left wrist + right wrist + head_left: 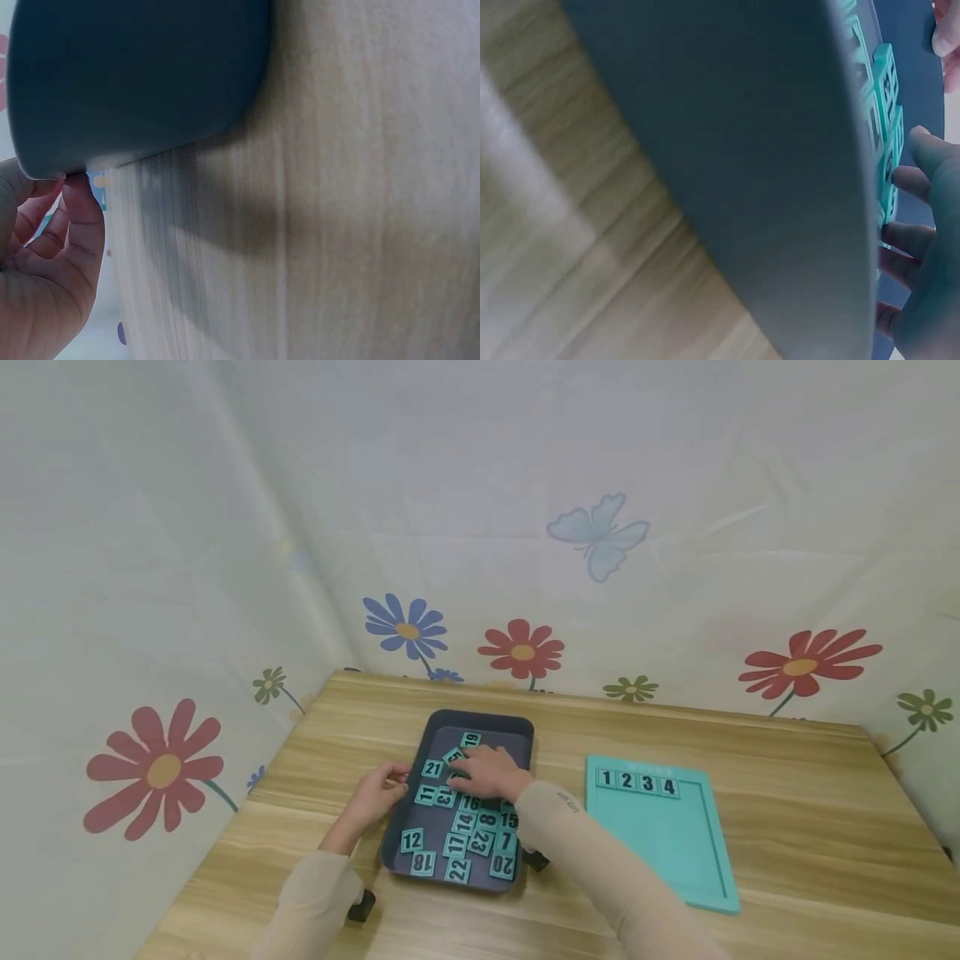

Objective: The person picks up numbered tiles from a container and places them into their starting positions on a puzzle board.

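A dark grey tray [405,839] holds several loose teal number tiles, such as the 21 tile [432,768], the 12 tile [412,840] and the 22 tile [457,870]. My left hand [381,793] is at the tray's left side; in the left wrist view its thumb and fingers pinch the rim. Over the upper part of the tray, my right hand [487,772] has spread, slightly bent fingers [911,240] touching tiles near the 5 tile [453,756]. Tiles under the palm are partly hidden.
To the right lies a teal board [652,843] with a raised border, tiles 1, 2, 3 and 4 lined up along its top. Both rest on a wooden table [810,827]. A flowered white curtain [480,510] hangs behind and to the left.
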Motion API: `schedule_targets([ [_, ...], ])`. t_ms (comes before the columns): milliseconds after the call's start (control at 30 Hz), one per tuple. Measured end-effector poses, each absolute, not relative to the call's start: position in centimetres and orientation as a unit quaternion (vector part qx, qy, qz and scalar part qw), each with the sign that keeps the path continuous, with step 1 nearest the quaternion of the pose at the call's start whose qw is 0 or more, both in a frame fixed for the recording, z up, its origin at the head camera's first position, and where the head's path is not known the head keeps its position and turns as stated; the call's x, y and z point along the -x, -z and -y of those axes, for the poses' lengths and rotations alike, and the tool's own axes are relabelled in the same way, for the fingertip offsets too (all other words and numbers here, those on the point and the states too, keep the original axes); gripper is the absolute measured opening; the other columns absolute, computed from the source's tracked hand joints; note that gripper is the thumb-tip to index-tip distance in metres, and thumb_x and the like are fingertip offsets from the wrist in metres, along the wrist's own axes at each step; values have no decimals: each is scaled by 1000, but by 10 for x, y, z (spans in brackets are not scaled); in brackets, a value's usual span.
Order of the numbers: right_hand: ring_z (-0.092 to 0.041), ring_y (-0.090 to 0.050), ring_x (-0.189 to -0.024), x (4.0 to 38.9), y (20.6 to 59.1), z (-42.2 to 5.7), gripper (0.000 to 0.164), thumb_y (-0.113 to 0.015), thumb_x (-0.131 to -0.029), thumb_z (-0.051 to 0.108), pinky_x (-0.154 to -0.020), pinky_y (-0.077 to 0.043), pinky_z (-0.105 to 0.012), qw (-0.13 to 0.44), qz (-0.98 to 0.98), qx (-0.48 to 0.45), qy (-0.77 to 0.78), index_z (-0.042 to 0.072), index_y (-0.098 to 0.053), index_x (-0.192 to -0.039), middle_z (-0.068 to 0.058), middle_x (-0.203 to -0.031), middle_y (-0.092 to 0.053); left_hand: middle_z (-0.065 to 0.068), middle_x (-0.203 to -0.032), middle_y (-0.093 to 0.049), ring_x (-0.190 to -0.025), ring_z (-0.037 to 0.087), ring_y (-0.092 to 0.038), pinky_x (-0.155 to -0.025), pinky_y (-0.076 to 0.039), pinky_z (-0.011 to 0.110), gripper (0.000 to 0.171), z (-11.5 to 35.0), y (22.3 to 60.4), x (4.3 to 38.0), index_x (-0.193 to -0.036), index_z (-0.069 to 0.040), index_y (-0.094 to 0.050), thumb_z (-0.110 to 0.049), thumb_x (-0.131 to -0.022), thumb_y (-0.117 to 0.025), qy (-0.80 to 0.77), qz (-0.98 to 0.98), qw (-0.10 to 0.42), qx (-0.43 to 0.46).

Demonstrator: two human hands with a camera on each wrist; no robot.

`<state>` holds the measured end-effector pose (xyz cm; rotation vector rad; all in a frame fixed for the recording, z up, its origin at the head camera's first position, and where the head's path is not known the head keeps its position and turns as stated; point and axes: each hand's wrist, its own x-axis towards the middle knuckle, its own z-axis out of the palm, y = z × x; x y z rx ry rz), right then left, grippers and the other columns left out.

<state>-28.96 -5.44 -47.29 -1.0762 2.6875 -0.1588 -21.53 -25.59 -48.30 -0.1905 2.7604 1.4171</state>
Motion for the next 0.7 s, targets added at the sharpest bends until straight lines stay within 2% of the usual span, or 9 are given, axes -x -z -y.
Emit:
schedule_targets([
  [133, -20, -44, -118, 292, 470, 47, 40, -40, -90, 45, -95, -36, -46, 99, -920, 373, 72, 25, -52, -122, 0, -129, -49, 15, -101, -56, -82, 19, -58, -63, -51, 28, 30, 256, 483, 215, -113, 0, -53, -2, -83, -52, -456, -888, 14, 60],
  [233, -17, -56, -98, 294, 467, 41, 30, -44, -90, 39, -79, -45, -38, 83, -917, 381, 89, 22, -61, -109, 3, -110, -61, 15, -101, -55, -82, 20, -58, -64, -51, 28, 30, 256, 483, 215, -113, 1, -53, -2, -83, -52, -456, -888, 15, 61],
  [333, -15, -58, -81, 297, 467, 38, 24, -47, -90, 33, -66, -47, -32, 67, -914, 386, 103, 20, -64, -99, 3, -95, -64, 16, -102, -55, -83, 20, -58, -64, -51, 29, 30, 258, 484, 215, -113, 0, -53, -2, -84, -51, -453, -889, 17, 64],
  [400, -16, -58, -81, 299, 468, 38, 23, -49, -89, 30, -66, -48, -32, 62, -917, 380, 109, 18, -64, -100, 1, -94, -64, 16, -102, -55, -83, 20, -58, -64, -51, 29, 29, 259, 484, 215, -113, 0, -52, -1, -84, -51, -450, -890, 18, 65],
  [567, -21, -54, -96, 299, 477, 40, 30, -53, -86, 28, -77, -46, -40, 41, -933, 340, 115, 17, -58, -114, -4, -107, -59, 16, -101, -56, -82, 19, -58, -65, -51, 29, 29, 259, 486, 216, -112, 1, -53, -1, -83, -52, -448, -892, 11, 59],
  [700, -23, -53, -92, 298, 486, 42, 31, -53, -86, 29, -73, -45, -41, -2, -937, 330, 115, 15, -57, -114, -5, -104, -58, 15, -100, -56, -81, 19, -58, -64, -51, 28, 28, 257, 486, 216, -111, 0, -54, -1, -83, -52, -452, -890, 7, 59],
])
